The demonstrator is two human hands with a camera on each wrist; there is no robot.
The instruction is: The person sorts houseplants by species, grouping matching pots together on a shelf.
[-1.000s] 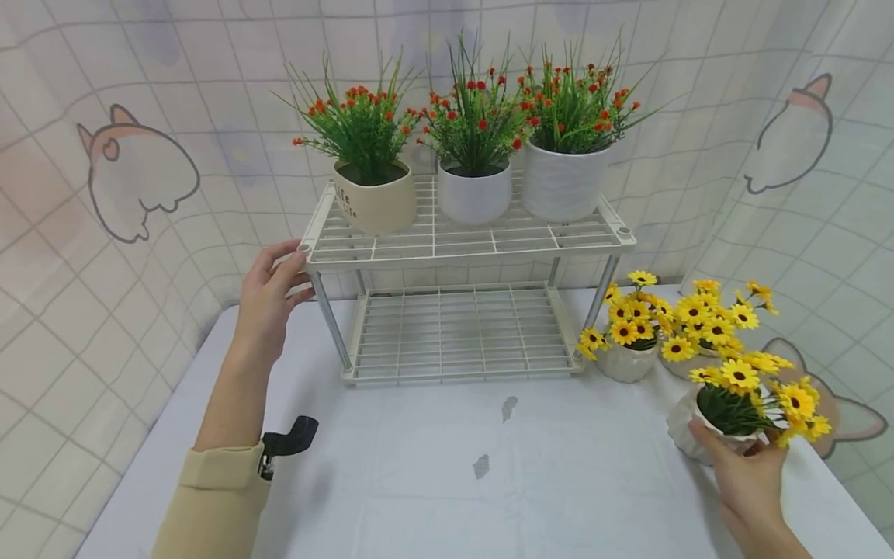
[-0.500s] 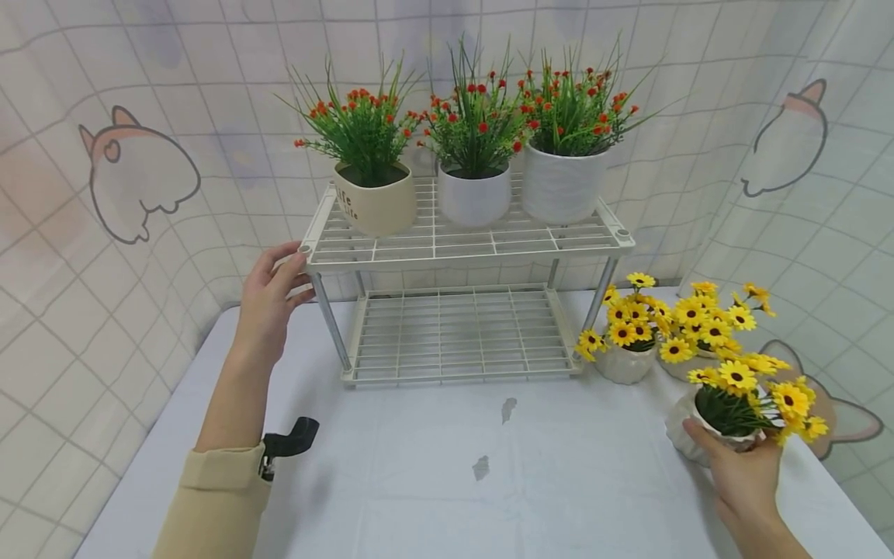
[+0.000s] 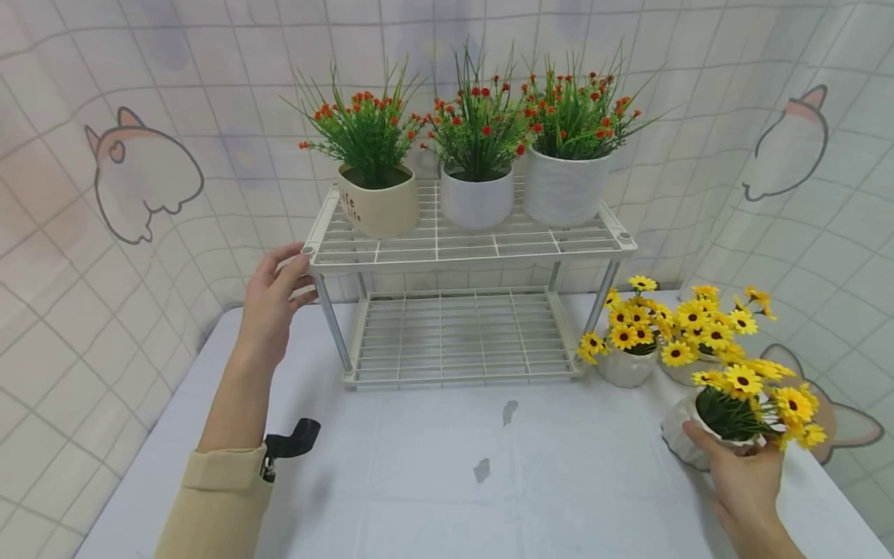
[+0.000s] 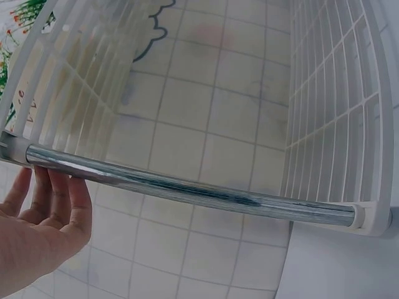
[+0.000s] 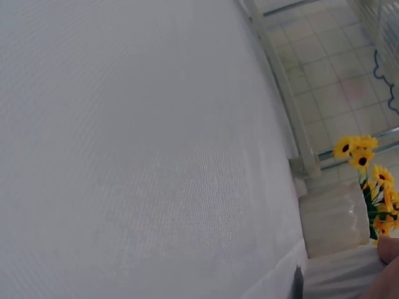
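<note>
At the right of the head view, my right hand (image 3: 750, 481) grips a white ribbed flowerpot (image 3: 679, 435) of yellow daisies, thumb on its near rim. The pot leans a little; whether its base touches the table I cannot tell. In the right wrist view only a bit of that hand (image 5: 388, 274) shows, at the lower right corner. My left hand (image 3: 268, 299) touches the front left top corner of a white two-tier wire rack (image 3: 468, 262). In the left wrist view its slightly bent fingers (image 4: 59, 199) rest against the metal post (image 4: 187, 190), not wrapped round it.
On the rack's top tier stand a cream pot (image 3: 384, 206), a small white pot (image 3: 477, 200) and a larger white pot (image 3: 567, 190), all with red flowers. Two more daisy pots, one a white pot (image 3: 626, 367), stand right of the rack. Curtain walls (image 3: 126, 326) enclose the table.
The daisy pot in my right hand has shifted slightly left and tips a little more. My left hand stays at the rack corner. The head view has tilted up slightly.
</note>
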